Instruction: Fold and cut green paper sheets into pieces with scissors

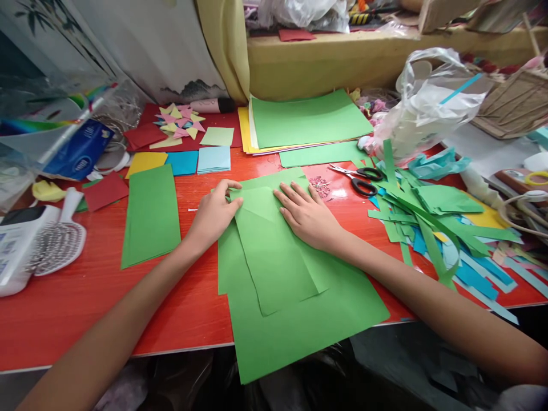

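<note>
A green paper sheet (274, 257) lies on top of larger green sheets (308, 319) on the red table (85, 302). Its top corner is folded down. My left hand (214, 214) pinches the folded top left edge of this sheet, fingers curled on the paper. My right hand (308, 217) lies flat with fingers spread, pressing the fold at the top right. The big sheet under it hangs over the table's front edge.
Black-handled scissors (359, 177) lie right of my hands. Beyond them are a heap of green and blue paper strips (432, 228) and a plastic bag (428, 103). A separate green sheet (149, 214), a hairbrush (60, 242) and coloured paper squares (205, 160) lie on the left.
</note>
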A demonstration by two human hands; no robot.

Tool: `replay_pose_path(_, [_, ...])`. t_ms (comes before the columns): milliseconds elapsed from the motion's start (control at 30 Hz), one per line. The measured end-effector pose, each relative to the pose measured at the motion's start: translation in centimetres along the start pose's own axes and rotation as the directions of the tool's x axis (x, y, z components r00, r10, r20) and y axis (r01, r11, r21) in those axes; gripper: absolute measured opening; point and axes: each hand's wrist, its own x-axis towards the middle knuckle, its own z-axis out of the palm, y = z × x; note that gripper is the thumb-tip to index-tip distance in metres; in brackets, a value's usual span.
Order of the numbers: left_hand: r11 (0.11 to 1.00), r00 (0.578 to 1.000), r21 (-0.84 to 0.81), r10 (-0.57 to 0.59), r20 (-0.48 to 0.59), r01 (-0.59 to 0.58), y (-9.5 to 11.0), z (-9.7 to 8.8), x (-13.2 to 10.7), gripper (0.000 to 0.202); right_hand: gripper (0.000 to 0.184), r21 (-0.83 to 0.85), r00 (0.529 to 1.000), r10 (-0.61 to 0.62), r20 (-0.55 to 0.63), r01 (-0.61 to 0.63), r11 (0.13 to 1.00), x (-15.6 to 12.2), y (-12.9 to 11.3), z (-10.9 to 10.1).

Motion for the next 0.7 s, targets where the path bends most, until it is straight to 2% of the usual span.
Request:
replay_pose_path(133, [1.000,1.000,-0.004,0.011,0.020,-0.011,-0.21,0.07,0.25,0.028,0.051,-0.014,1.000,0.013,-0.002,-0.013,1.000,0.00,-0.13,0.01])
replay_pose_path(367, [0.997,0.997,0.066,-0.048,0.054,0.044,0.22,-0.03,0.19,0.023,0.052,-0.025,1.000,0.020,-0.018,-0.021,0.999,-0.05,-0.24,0.11])
replay_pose_path(700, [0.994,0.996,0.112,-0.027,0.086,0.017,0.55,-0.07,-0.15,0.019,0.051,-0.039,0.999,0.025,-0.029,-0.026,0.999,-0.02,-0.38,0.03])
